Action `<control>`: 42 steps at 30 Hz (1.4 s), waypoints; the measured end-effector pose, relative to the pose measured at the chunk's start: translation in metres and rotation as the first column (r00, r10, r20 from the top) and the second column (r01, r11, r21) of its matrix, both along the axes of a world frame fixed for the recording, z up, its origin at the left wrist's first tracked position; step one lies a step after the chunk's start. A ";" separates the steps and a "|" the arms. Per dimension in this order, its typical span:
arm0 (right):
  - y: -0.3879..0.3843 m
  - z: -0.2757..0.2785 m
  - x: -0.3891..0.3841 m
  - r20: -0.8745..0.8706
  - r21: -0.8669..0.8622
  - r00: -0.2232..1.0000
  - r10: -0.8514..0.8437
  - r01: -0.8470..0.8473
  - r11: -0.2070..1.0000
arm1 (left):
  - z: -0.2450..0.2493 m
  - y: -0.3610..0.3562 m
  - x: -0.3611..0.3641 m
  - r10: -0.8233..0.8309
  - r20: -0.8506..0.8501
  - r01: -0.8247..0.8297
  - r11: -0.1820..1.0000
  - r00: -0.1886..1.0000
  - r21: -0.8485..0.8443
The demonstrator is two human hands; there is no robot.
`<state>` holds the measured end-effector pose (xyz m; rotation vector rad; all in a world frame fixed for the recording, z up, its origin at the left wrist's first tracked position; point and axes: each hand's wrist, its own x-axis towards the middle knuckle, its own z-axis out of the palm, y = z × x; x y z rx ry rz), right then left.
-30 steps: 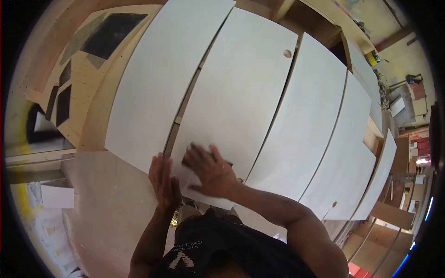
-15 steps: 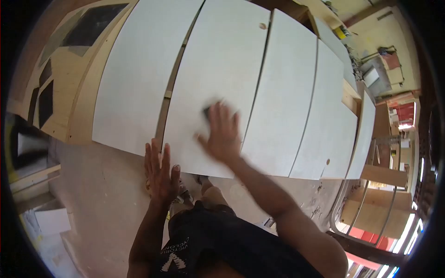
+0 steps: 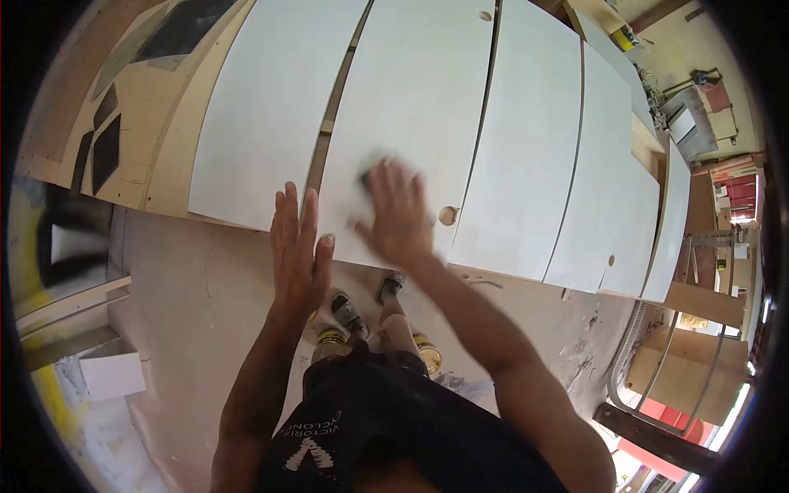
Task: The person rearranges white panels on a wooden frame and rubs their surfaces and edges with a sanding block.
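Note:
My right hand lies flat over a white panel, its fingers stretched forward and blurred by motion. A dark piece of sandpaper shows under its fingertips, mostly hidden by the palm. A round hole in the panel is just right of that hand. My left hand is open, with straight fingers and the thumb apart, at the near edge by the gap between this panel and the white panel to its left. Nothing shows in it.
More white panels lie side by side to the right. Dark sheets and smaller dark pieces rest on the plywood at left. Yellow-banded cans stand on the floor by my feet. A metal-framed rack stands at right.
The view has shifted, so the panels sit higher and further right, and the near panel's hole now shows. My left hand appears higher; my right hand is still blurred over the same panel.

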<state>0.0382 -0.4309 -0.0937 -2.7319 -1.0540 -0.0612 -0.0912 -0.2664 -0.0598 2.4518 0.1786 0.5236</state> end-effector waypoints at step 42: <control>-0.136 0.096 0.072 -0.318 0.411 0.944 0.085 0.056 0.910 | -0.022 0.027 -0.017 0.436 -0.236 -0.382 0.892 0.868 0.242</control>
